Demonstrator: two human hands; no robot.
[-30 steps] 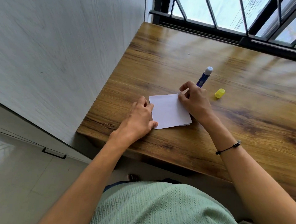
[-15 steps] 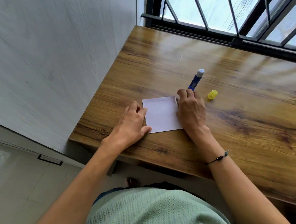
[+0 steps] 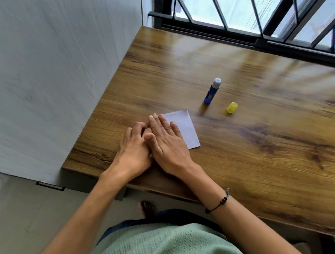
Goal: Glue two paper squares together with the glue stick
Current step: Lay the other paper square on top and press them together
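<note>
The white paper squares (image 3: 186,128) lie stacked on the wooden table (image 3: 261,140), so I cannot tell the two sheets apart. My right hand (image 3: 168,141) lies flat on the left part of the paper, fingers stretched out, palm down. My left hand (image 3: 133,148) rests on the table at the paper's left edge, fingers curled, touching my right hand. The blue glue stick (image 3: 212,91) stands uncapped beyond the paper. Its yellow cap (image 3: 231,108) lies to the right of it.
A grey wall (image 3: 51,75) runs along the table's left edge. A barred window (image 3: 254,13) closes off the far side. The table's near edge is just below my wrists, with floor tiles (image 3: 30,213) beneath.
My right hand has slid left across the paper, from its right edge onto its left part, and flattened. My left hand stays at the left edge. The glue stick and cap are untouched.
</note>
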